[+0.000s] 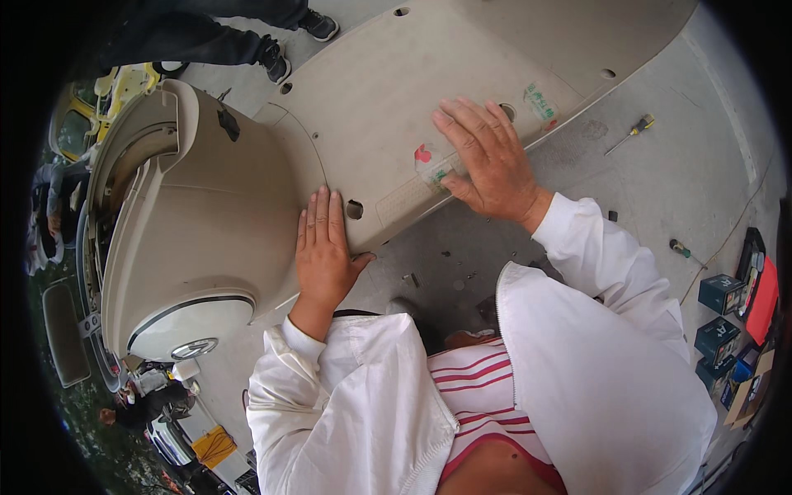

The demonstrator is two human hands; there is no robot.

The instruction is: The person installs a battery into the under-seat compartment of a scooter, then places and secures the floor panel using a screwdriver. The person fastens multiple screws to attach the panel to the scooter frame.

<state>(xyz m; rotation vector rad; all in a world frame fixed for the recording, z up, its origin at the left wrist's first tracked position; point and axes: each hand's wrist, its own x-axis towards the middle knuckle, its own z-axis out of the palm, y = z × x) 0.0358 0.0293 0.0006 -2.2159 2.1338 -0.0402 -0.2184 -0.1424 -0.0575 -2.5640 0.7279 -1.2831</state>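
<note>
A large beige plastic vehicle body spans the upper view, with a long flat floor panel [363, 99] joined to an upright rounded front cowl [223, 198]. My left hand [324, 256] lies on the near corner where panel and cowl meet, fingers stretched out, beside an oval hole [355, 209]. Farther right, my right hand [492, 165] rests near the panel's close edge with its fingers extended. By its thumb is a clear sticker [425, 154] with red and green print; another printed sticker [539, 101] sits beyond its fingertips. Neither hand holds anything.
On the grey floor at right lie a yellow-and-black screwdriver [634, 132] and a green-handled one [681, 249]. Dark boxes [719, 294] and a red object [762, 301] stand at the right rim. Another person's dark-trousered legs [223, 41] are beyond the panel at upper left.
</note>
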